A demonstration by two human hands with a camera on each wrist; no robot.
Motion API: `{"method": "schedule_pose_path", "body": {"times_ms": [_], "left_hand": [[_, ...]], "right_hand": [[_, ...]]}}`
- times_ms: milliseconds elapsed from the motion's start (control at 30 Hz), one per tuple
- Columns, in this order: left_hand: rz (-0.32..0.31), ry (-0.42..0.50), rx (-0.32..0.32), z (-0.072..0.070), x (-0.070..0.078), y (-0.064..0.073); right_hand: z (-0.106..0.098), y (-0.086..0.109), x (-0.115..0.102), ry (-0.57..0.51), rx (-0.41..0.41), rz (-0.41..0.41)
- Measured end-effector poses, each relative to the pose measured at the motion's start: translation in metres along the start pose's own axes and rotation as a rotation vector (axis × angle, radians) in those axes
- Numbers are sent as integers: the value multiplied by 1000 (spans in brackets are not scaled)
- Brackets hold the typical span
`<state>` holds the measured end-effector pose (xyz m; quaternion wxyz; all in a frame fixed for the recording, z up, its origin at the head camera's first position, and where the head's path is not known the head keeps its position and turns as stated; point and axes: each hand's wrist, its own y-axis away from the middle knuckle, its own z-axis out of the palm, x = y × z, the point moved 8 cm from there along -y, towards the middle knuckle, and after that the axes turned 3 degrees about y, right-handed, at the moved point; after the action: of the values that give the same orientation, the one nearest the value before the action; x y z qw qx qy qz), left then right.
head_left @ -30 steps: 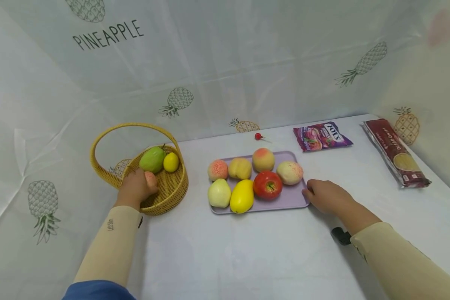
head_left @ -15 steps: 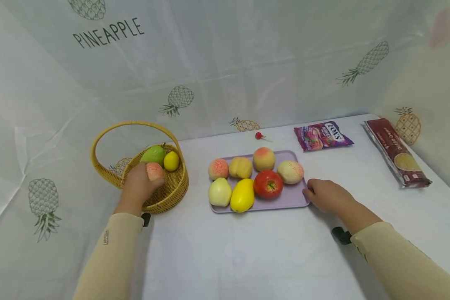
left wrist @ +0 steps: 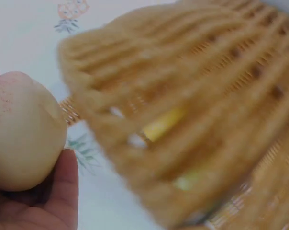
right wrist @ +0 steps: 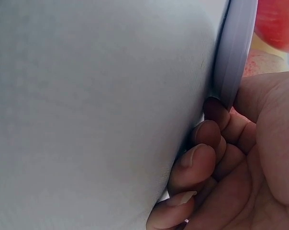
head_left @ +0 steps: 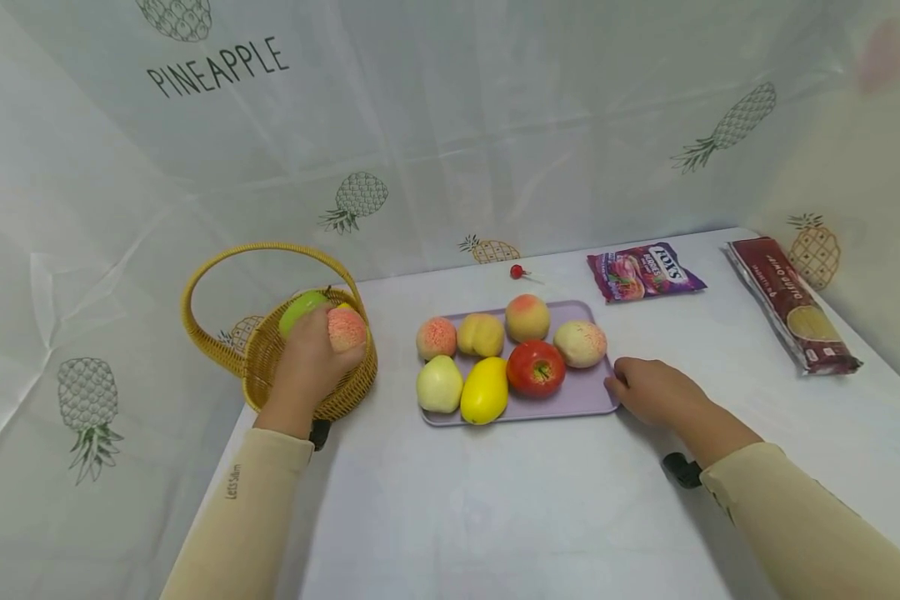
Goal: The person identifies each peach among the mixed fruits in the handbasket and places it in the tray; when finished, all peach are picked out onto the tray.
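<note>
My left hand point(head_left: 311, 362) grips a pinkish, speckled peach point(head_left: 347, 330) above the right part of a yellow wicker basket point(head_left: 356, 385). In the left wrist view, the pale side of this peach stands apart from the basket's wall. A green fruit point(head_left: 296, 317) lies inside the basket, and a yellow lemon is almost wholly hidden behind the held peach. My right hand point(head_left: 656, 396) pinches the right edge of a lilac tray point(head_left: 588, 396); in the right wrist view, a finger is tucked beneath the rim. Several fruits lie on the tray, among them a red apple point(head_left: 536, 368) and a yellow mango point(head_left: 484, 392).
Behind the tray lies a red lollipop point(head_left: 517, 272). A purple candy bag point(head_left: 645, 272) is at the back right, with a dark red spaghetti packet point(head_left: 792, 308) farther right. The basket's tall handle point(head_left: 270, 247) arches over it. A pineapple-print sheet hangs behind.
My left hand has lifted the peach from inside the basket and carried it up and to the right, covering the lemon. My right hand and the tray stay where they were.
</note>
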<state>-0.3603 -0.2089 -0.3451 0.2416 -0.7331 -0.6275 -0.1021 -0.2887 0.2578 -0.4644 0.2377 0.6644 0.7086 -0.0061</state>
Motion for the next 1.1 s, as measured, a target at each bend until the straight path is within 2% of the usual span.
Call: {"method": "schedule_pose_path", "body": {"times_ms": [233, 467, 633, 867, 1100], "left_hand": [[22, 22, 8, 1, 20, 5], [125, 22, 48, -5, 49, 11], [183, 9, 64, -7, 63, 13], [223, 16, 67, -1, 78, 16], [328, 30, 94, 10, 103, 19]], "right_hand": [[0, 1, 0, -1, 1, 3], [1, 1, 0, -4, -1, 1], [0, 0, 0, -11, 0, -6], [0, 0, 0, -12, 2, -11], [-2, 1, 0, -6, 3, -10]]}}
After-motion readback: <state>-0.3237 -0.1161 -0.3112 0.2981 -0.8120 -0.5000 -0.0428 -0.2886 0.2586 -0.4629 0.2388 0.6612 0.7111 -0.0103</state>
